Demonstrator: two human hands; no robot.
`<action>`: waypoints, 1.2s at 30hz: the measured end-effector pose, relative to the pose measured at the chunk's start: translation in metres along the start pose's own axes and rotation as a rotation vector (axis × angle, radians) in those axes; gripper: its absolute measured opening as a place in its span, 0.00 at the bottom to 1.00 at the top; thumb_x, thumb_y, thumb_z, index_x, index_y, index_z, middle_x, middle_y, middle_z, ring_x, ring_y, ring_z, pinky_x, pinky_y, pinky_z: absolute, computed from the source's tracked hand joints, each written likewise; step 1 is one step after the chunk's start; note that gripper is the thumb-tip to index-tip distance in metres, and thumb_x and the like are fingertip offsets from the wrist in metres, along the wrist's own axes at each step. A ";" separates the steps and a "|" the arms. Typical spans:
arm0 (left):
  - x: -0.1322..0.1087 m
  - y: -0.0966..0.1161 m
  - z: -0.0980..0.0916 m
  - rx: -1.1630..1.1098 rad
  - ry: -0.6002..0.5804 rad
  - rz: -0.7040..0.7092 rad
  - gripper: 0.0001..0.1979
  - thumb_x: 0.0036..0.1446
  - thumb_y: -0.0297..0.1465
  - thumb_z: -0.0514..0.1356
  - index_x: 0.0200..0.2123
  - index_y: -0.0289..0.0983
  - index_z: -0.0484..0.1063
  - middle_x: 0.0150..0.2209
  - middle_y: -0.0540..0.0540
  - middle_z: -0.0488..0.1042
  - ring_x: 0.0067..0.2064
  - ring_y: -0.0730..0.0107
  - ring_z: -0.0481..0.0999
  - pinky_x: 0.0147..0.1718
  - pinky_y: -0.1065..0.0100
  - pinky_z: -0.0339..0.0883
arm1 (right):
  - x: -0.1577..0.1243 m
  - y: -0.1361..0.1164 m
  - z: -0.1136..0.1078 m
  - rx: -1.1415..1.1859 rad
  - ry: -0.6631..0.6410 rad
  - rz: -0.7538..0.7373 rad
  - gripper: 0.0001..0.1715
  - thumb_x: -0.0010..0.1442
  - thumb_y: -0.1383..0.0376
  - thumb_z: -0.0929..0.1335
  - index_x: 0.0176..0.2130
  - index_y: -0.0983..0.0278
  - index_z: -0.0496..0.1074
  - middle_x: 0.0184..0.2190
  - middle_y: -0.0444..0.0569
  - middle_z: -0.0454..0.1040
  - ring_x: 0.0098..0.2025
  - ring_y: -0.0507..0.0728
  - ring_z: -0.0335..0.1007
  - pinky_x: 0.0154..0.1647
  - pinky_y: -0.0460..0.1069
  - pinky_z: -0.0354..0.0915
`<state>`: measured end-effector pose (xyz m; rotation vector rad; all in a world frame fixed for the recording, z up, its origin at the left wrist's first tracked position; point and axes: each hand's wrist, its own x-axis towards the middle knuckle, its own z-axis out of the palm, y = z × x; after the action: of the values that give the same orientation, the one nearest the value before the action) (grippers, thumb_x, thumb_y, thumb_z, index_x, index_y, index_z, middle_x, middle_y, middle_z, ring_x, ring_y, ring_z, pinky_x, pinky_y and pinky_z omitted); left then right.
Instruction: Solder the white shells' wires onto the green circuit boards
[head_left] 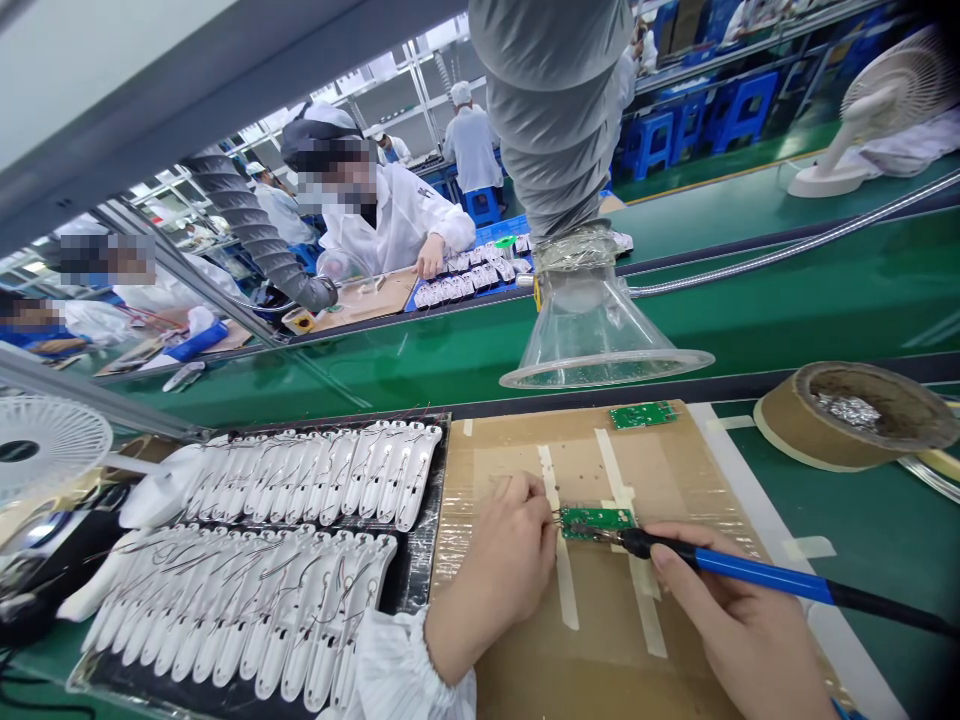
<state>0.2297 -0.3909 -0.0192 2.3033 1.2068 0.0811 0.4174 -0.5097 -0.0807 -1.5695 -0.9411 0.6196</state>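
Observation:
On the taped cardboard point(525, 660) lies a small green circuit board point(604, 519). My right hand point(742, 610) is wrapped round a blue and black soldering iron point(757, 574), its metal tip touching or just over the board's lower edge. At the board's left end is my left hand point(517, 540), fingers curled and pinched; thin wires show by the fingertips, but the grip itself is mostly hidden. A second green circuit board point(643, 415) rests near the cardboard's far edge.
Several white plastic shells point(300, 580) with wires fill a tray on the left. A clear fume hood point(600, 335) hangs above the work. A tape roll point(855, 415) with solder scraps sits right. A white fan point(45, 450) stands left. A co-worker point(390, 215) works across.

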 end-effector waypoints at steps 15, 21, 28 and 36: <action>0.000 0.001 -0.001 0.003 -0.014 -0.007 0.10 0.67 0.21 0.56 0.33 0.36 0.70 0.50 0.42 0.72 0.52 0.55 0.73 0.55 0.48 0.70 | 0.008 -0.014 0.011 -0.114 0.128 -0.001 0.27 0.60 0.39 0.74 0.42 0.58 0.82 0.35 0.51 0.82 0.40 0.66 0.82 0.38 0.52 0.81; -0.001 0.001 -0.001 0.010 -0.021 -0.008 0.09 0.67 0.21 0.56 0.33 0.36 0.70 0.49 0.41 0.72 0.52 0.55 0.73 0.55 0.49 0.71 | 0.007 -0.011 0.009 -0.128 0.126 0.002 0.25 0.61 0.42 0.75 0.42 0.59 0.83 0.36 0.51 0.83 0.41 0.65 0.83 0.39 0.52 0.81; 0.000 -0.002 0.002 0.009 0.000 0.008 0.10 0.66 0.20 0.56 0.32 0.36 0.70 0.49 0.42 0.72 0.51 0.55 0.73 0.54 0.49 0.71 | 0.004 -0.002 -0.006 -0.045 0.027 -0.115 0.09 0.66 0.56 0.73 0.41 0.56 0.83 0.34 0.44 0.84 0.30 0.54 0.82 0.32 0.40 0.77; 0.000 0.001 -0.002 0.016 -0.019 -0.013 0.11 0.66 0.20 0.56 0.31 0.36 0.70 0.48 0.41 0.72 0.51 0.54 0.73 0.54 0.48 0.71 | -0.003 -0.004 -0.003 0.002 0.056 -0.032 0.08 0.68 0.54 0.73 0.43 0.53 0.82 0.37 0.41 0.84 0.34 0.51 0.81 0.38 0.36 0.75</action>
<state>0.2298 -0.3902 -0.0175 2.3050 1.2174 0.0449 0.4170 -0.5132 -0.0764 -1.5591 -0.9214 0.5516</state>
